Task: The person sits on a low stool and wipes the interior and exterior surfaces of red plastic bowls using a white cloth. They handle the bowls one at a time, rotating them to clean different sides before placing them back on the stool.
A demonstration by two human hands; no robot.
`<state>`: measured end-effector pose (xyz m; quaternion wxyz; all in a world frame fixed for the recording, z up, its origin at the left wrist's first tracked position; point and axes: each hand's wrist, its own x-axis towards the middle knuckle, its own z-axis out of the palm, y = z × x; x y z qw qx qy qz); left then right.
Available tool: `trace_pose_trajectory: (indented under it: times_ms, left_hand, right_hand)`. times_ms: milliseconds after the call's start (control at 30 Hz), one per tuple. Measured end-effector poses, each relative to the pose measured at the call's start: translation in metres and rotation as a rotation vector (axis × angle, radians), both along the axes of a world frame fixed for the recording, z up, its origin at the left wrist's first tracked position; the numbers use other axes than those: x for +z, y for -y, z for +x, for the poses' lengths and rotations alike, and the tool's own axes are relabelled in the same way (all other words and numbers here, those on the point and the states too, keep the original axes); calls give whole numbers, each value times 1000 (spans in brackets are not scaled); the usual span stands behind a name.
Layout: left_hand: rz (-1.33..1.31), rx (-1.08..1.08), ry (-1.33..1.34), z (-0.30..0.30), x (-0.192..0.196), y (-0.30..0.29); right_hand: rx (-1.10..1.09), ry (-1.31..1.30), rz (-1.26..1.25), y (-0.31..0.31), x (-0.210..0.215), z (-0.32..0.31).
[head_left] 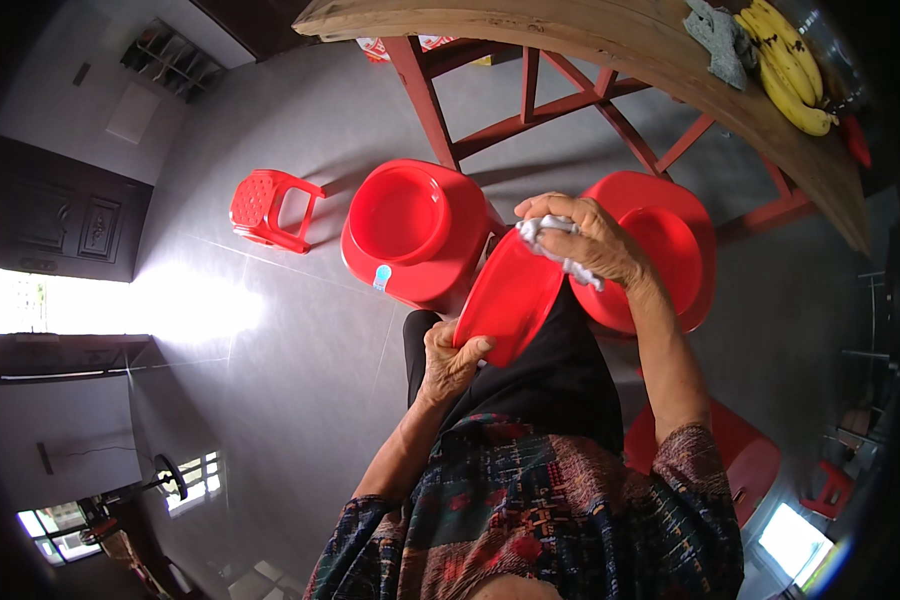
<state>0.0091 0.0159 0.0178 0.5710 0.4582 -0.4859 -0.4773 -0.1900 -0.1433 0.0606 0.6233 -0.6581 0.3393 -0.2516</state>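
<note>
A red plastic plate [513,300] is tilted over my lap. My left hand [451,362] grips its near left edge, thumb on the upper face and fingers underneath. In my right hand [595,243] is a bunched white cloth [550,228], pressed to the plate's far right rim. Ahead on the left, a round red basin [398,212] rests on a red stool [432,287]. To the right, partly behind my right hand and forearm, another red basin [670,255] sits on a second red stool [703,222].
A small red stool [270,208] stands on the grey floor at the left. Beyond the basins is a wooden table [590,35] with red legs, carrying bananas [785,65] and a grey cloth [718,42]. Something red, perhaps a seat [735,450], is by my right elbow.
</note>
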Motion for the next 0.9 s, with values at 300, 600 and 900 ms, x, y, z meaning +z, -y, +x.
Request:
trace_pose_trajectory:
  times_ms: [300,600,900]
  left_hand:
    - [321,-278,44,-3,18,17]
    - [240,-51,8,-5,3,33]
    - [214,-109,178,-8,4,16]
  right_hand:
    - [143,-109,-393,-9,5,5]
    - [-140,-167,-1126,-75,3,54]
    - [-359,-46,-576,-30,-22,31]
